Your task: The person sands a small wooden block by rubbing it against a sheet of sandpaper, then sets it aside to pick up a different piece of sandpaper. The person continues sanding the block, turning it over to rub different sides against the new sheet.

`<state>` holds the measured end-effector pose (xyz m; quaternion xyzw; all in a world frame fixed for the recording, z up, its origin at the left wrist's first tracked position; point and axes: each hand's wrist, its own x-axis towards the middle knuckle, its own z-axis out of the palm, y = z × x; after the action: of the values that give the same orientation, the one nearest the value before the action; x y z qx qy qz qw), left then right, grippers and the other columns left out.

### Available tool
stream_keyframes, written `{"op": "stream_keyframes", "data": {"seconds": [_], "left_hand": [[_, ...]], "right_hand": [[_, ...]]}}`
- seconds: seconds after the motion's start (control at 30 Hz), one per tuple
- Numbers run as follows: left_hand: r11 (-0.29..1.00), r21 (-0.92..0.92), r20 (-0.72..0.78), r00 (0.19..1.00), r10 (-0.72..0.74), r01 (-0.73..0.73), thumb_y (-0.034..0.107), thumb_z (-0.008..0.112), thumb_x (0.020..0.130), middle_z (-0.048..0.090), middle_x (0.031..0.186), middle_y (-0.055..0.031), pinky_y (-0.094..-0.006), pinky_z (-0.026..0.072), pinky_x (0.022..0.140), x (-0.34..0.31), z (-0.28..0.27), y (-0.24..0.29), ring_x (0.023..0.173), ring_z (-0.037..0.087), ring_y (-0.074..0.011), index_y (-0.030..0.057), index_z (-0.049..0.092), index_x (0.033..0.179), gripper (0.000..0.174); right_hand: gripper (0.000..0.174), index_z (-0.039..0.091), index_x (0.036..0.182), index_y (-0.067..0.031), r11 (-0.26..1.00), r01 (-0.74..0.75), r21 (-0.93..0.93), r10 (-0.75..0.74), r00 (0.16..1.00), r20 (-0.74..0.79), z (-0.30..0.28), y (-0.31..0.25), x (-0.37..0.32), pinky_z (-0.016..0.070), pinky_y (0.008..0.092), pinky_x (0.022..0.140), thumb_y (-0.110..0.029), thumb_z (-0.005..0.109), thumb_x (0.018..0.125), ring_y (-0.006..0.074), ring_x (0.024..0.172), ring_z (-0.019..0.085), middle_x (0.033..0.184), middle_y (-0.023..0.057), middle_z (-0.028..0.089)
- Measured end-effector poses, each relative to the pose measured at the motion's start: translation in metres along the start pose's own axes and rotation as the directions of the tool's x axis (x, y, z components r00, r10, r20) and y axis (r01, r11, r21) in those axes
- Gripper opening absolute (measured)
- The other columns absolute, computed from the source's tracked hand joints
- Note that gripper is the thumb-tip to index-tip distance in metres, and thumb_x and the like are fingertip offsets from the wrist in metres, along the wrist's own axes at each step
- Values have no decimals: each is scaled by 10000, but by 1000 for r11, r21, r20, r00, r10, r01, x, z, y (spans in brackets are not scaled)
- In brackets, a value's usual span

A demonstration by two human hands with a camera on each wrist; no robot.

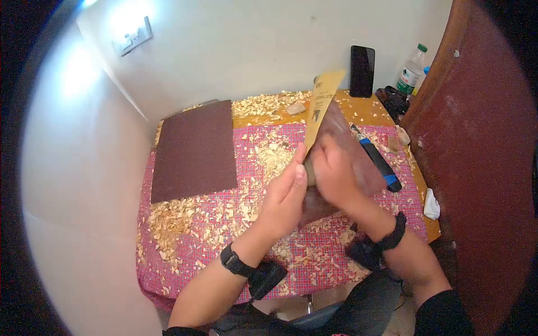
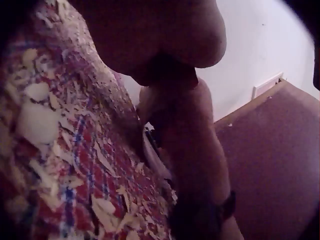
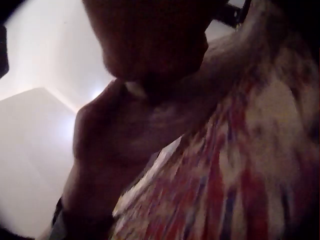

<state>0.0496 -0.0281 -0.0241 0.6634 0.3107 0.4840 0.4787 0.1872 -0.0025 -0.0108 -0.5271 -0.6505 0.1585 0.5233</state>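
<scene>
In the head view, a sheet of sandpaper point(image 1: 322, 109) stands up, bent, over the table, its tan printed back facing left and its brown grit side blurred to the right. My left hand point(image 1: 283, 196) pinches the sheet's lower part, thumb on top. The curled fingers of my right hand point(image 1: 336, 173) grip it just beside the left thumb. A small grey-brown patch shows between the hands; I cannot tell what it is. Both wrist views are dark: the left hand point(image 2: 160, 35) and the right hand point(image 3: 150, 40) close over each other's view of the sheet.
Another dark brown sandpaper sheet point(image 1: 193, 151) lies flat at left. Wood shavings point(image 1: 171, 224) cover the checked cloth point(image 1: 213, 263). A black-handled tool with blue bands point(image 1: 381, 165) lies at right. Behind stand a phone point(image 1: 362, 71) and a bottle point(image 1: 411, 70); a wood block point(image 1: 295, 108) lies nearby.
</scene>
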Motion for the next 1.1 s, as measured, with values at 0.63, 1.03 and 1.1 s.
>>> {"op": "stream_keyframes", "data": {"seconds": [0.63, 1.03, 1.1], "left_hand": [[985, -133, -1, 993, -114, 113, 244, 341, 1051, 594, 1078, -60, -272, 426, 901, -6, -1, 14, 960, 499, -85, -46, 477, 1318, 418], [831, -505, -193, 908, -373, 234, 272, 374, 1037, 565, 1252, -105, -325, 430, 984, -1, -5, 19, 1124, 549, -189, -14, 476, 1295, 399], [791, -560, -188, 892, -410, 246, 288, 385, 1032, 560, 1266, -113, -342, 435, 990, 0, -5, 18, 1141, 550, -208, -12, 473, 1303, 414]], "right_hand": [[211, 500, 943, 8, 980, -21, -200, 4, 996, -86, -15, 21, 28, 453, 543, 692, -197, 450, 965, 497, 809, 591, 830, 297, 612], [295, 549, 1178, 23, 993, -33, 115, 39, 998, -45, -29, 22, 27, 506, 361, 804, -180, 514, 966, 276, 922, 663, 991, 213, 659], [275, 533, 1184, 17, 975, -51, 215, 52, 999, -1, -29, 23, 25, 507, 336, 818, -138, 530, 956, 235, 935, 659, 1014, 186, 657]]}}
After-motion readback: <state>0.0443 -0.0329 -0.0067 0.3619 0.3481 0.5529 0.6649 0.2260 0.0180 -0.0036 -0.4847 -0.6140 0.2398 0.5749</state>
